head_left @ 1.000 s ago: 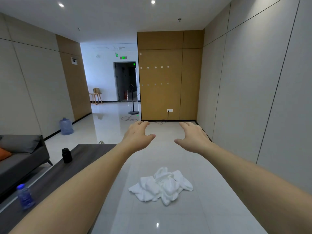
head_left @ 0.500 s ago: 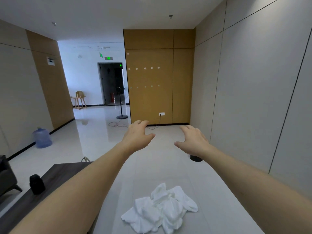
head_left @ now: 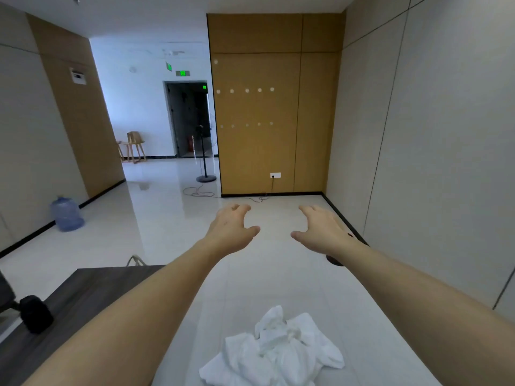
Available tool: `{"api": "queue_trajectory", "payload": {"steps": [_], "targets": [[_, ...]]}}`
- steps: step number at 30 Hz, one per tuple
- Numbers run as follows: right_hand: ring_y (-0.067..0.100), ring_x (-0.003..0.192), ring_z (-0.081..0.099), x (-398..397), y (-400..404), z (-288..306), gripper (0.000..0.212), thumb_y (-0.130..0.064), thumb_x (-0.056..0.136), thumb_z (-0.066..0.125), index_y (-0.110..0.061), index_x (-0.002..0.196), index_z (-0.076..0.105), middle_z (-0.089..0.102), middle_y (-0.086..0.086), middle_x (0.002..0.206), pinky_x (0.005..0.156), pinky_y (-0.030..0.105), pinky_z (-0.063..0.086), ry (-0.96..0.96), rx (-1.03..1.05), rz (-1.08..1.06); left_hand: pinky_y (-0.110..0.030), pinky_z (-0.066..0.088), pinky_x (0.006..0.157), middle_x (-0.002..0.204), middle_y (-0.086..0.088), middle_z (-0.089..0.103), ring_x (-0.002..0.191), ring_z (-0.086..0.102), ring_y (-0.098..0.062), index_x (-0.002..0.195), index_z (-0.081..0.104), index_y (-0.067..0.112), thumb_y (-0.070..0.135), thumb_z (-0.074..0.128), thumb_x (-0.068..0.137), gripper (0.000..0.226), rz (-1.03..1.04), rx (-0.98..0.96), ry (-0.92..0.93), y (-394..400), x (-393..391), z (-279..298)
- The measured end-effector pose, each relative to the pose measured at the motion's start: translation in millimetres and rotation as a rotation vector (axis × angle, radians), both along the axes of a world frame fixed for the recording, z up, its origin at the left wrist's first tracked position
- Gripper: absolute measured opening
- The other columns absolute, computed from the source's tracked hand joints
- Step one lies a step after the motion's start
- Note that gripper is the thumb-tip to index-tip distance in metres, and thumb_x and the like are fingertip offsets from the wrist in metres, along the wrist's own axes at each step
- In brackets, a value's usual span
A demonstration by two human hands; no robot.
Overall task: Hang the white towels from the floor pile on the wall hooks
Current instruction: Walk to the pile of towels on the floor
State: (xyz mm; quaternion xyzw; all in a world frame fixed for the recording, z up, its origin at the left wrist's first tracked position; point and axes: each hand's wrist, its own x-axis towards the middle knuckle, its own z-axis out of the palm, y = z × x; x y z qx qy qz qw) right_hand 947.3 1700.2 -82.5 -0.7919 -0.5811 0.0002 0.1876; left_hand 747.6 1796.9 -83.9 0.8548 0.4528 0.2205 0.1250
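I note the wood-panelled wall (head_left: 267,121) ahead, at the far end of the floor (head_left: 250,274), carrying two rows of small pale wall hooks (head_left: 247,90); every hook I can see is bare, so in my judgement no part of the task is done. The dark table (head_left: 83,302) runs along the floor's left side, a black object (head_left: 36,314) near its left edge. The pile of white towels (head_left: 276,352) lies crumpled on the floor at the bottom edge of view, just right of the table's near corner. My left hand (head_left: 232,228) and right hand (head_left: 320,231) are stretched forward above the floor, well beyond the pile, fingers spread and loosely curled, holding nothing.

Recommendation: I should bring both hands down and back to the pile and take one towel only, pinching it by an edge or corner so it lifts free of the rest. A firm hold on a single layer will, I judge, make the hanging cleaner.
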Motion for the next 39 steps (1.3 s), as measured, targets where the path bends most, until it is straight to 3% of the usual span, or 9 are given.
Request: {"api": "queue_trajectory", "payload": {"steps": [9, 14, 20, 27, 39], "targets": [[0.029, 0.136, 0.038, 84.8, 168.2, -1.6, 0.074, -0.046, 0.09, 0.061, -0.02, 0.152, 0.031, 0.041, 0.003, 0.151, 0.107, 0.043, 0.04, 0.051, -0.013, 0.02, -0.044, 0.034, 0.112, 0.154, -0.003, 0.034, 0.14, 0.031, -0.025, 0.148, 0.037, 0.023, 0.046, 0.057, 0.092, 0.064, 0.073, -0.034, 0.033, 158.6, 72.3, 1.1], [0.029, 0.138, 0.037, 109.2, 235.4, -38.8, 0.077, -0.046, 0.09, 0.062, -0.02, 0.154, 0.028, 0.036, 0.003, 0.155, 0.106, 0.042, 0.041, 0.098, -0.095, 0.016, -0.042, 0.035, 0.112, 0.153, -0.002, 0.035, 0.14, 0.032, -0.025, 0.148, 0.039, 0.023, 0.046, 0.058, 0.092, 0.063, 0.072, -0.088, 0.073, 223.6, 100.5, -34.2], [0.03, 0.136, 0.039, 125.1, 304.1, -106.2, 0.076, -0.047, 0.09, 0.062, -0.02, 0.153, 0.03, 0.038, 0.004, 0.153, 0.107, 0.043, 0.04, 0.12, -0.221, -0.008, -0.041, 0.036, 0.111, 0.153, -0.003, 0.035, 0.139, 0.032, -0.025, 0.147, 0.04, 0.024, 0.047, 0.059, 0.091, 0.063, 0.083, -0.229, 0.112, 294.8, 117.3, -109.3], [0.031, 0.135, 0.039, 127.4, 366.4, -229.8, 0.074, -0.043, 0.09, 0.062, -0.019, 0.152, 0.031, 0.04, 0.006, 0.15, 0.1, 0.041, 0.043, 0.226, -0.438, -0.085, -0.039, 0.033, 0.108, 0.153, -0.006, 0.035, 0.139, 0.031, -0.029, 0.148, 0.039, 0.021, 0.043, 0.058, 0.092, 0.063, 0.065, -0.464, 0.179, 369.0, 121.3, -239.0], [0.032, 0.136, 0.04, 155.5, 377.4, -414.9, 0.073, -0.046, 0.09, 0.061, -0.015, 0.15, 0.034, 0.043, 0.01, 0.15, 0.108, 0.039, 0.036, 0.427, -0.718, -0.249, -0.041, 0.035, 0.107, 0.15, -0.011, 0.039, 0.135, 0.038, -0.033, 0.147, 0.041, 0.019, 0.04, 0.059, 0.094, 0.061, 0.057, -0.733, 0.298, 413.3, 157.5, -420.0]]}}
